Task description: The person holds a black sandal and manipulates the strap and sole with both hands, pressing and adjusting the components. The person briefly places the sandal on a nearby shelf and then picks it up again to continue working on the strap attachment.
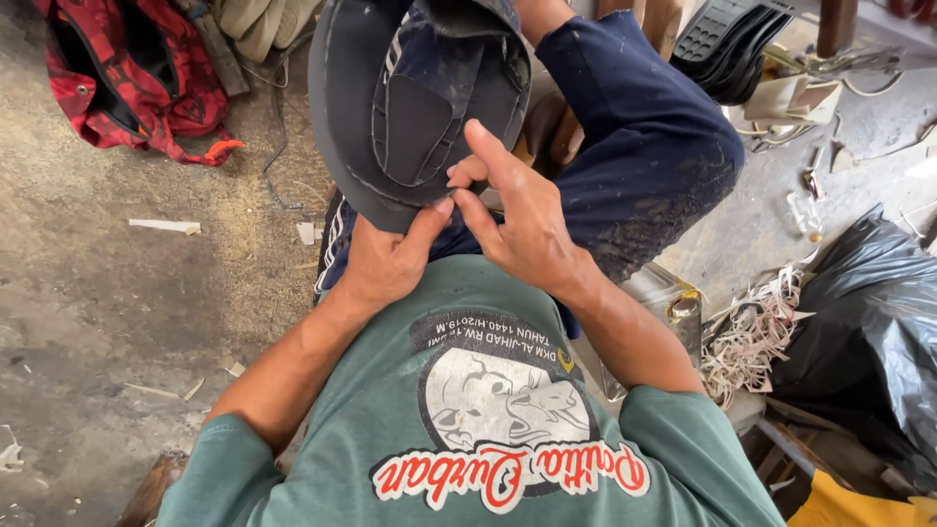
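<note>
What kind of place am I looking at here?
Probably a small shoemaking or shoe-repair workshop. Both hands, left hand and right hand, work a dark shoe sole; more black soles are stacked nearby, and pale trimmed strips litter the dusty concrete floor.

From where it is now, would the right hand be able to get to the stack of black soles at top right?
Probably yes. The right hand rests on the dark sole, and only the raised knee lies between it and the stack.

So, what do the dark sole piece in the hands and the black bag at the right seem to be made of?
The dark sole piece looks like matte rubber or foam sheet: dull, dusty, and its edge bends. The black bag looks like thin plastic film: glossy, with many sharp creases.
</note>
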